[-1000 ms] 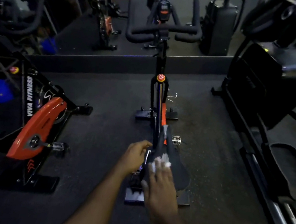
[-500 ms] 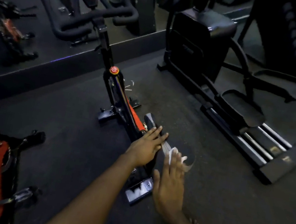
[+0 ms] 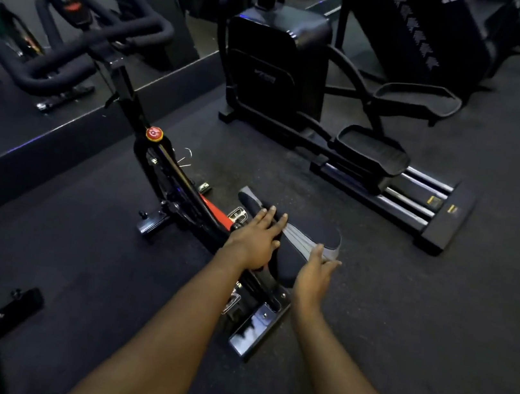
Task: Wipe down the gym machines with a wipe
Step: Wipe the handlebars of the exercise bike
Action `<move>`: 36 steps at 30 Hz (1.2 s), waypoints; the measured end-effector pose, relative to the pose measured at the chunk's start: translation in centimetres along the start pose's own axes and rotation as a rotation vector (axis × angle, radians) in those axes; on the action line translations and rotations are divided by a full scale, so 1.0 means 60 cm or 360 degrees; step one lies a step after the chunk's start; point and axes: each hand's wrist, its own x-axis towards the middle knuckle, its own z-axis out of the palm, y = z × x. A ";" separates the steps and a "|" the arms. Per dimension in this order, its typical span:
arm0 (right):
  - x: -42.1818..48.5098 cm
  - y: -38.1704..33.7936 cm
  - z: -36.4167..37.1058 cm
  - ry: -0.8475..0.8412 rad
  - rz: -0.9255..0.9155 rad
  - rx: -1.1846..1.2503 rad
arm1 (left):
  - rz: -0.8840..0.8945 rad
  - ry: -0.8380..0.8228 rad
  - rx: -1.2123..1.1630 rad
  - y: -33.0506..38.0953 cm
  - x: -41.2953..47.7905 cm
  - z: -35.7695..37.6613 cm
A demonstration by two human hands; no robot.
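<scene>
Black padded saddle [image 3: 310, 234] of the black-and-red spin bike [image 3: 185, 192]: the left hand [image 3: 255, 240] lies flat on it, fingers straight. The right hand [image 3: 314, 272] presses its right edge, fingers extended over a pale grey strip [image 3: 304, 242]; whether this is wipe or saddle trim cannot be told. Beyond the saddle stands a black elliptical trainer [image 3: 271, 63], its logo [image 3: 264, 76] and yellow labels [image 3: 434, 201] too blurred to read.
</scene>
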 end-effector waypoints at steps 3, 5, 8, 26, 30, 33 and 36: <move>-0.038 0.017 0.001 0.0042 -0.0126 -0.0098 | -0.0025 -0.0070 0.0052 0.004 0.000 -0.009; -0.063 0.036 -0.007 0.0029 -0.0212 -0.0097 | -0.0027 -0.0094 0.0077 0.005 0.002 -0.012; -0.021 -0.007 -0.010 0.0160 -0.0097 0.0041 | -0.0034 -0.0123 0.0081 0.007 0.001 -0.012; 0.192 -0.163 -0.022 -0.0825 0.0006 -0.0893 | -0.0060 -0.0152 -0.0135 -0.001 0.008 -0.008; 0.186 -0.150 -0.029 -0.0587 -0.0224 -0.1300 | -0.0047 -0.0107 -0.0233 -0.004 0.009 -0.001; 0.178 -0.141 -0.049 -0.0293 -0.0137 -0.1620 | -0.0025 -0.0055 -0.0342 -0.011 0.011 0.008; 0.196 -0.161 -0.032 -0.0458 -0.0214 -0.1814 | -0.0017 -0.0026 -0.0452 -0.015 0.012 0.017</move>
